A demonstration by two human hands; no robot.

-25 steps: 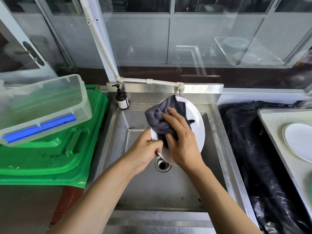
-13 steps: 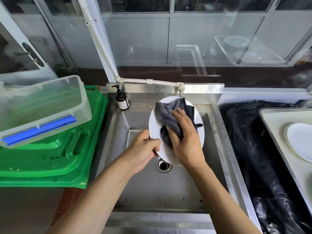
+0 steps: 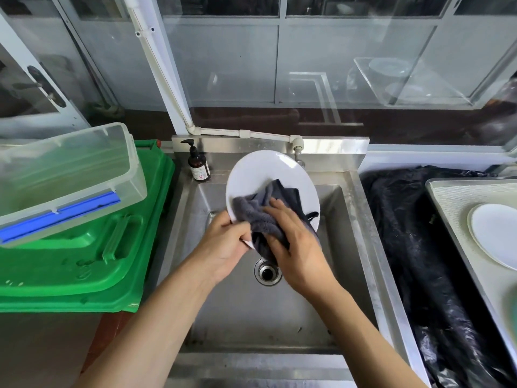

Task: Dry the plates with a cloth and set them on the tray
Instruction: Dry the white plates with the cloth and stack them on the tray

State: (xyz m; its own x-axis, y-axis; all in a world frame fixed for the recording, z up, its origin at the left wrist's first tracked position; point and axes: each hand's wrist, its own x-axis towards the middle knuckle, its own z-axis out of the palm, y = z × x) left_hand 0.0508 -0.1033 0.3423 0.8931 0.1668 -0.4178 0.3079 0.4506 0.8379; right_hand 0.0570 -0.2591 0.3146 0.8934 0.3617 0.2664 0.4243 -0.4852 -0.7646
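Note:
A white plate (image 3: 267, 175) is held tilted above the steel sink (image 3: 344, 219). My left hand (image 3: 223, 245) grips its lower left rim. A dark grey cloth (image 3: 260, 214) lies over the plate's lower half, and my right hand (image 3: 293, 242) presses and holds it against the plate. The plate's lower edge is hidden by the cloth and both hands. On the far right a pale tray (image 3: 453, 208) carries another white plate (image 3: 495, 233), partly cut off by the frame edge.
A brown soap pump bottle (image 3: 198, 165) stands at the sink's back left corner, a tap (image 3: 297, 152) behind the plate, the drain (image 3: 267, 272) below my hands. A clear plastic box (image 3: 64, 175) rests on green lids (image 3: 84, 261) at left. Black plastic sheeting (image 3: 414, 247) lies between sink and tray.
My right hand has swept the cloth from the plate's upper part down to its lower left. The top of the plate is now bare. My left hand keeps its grip on the rim.

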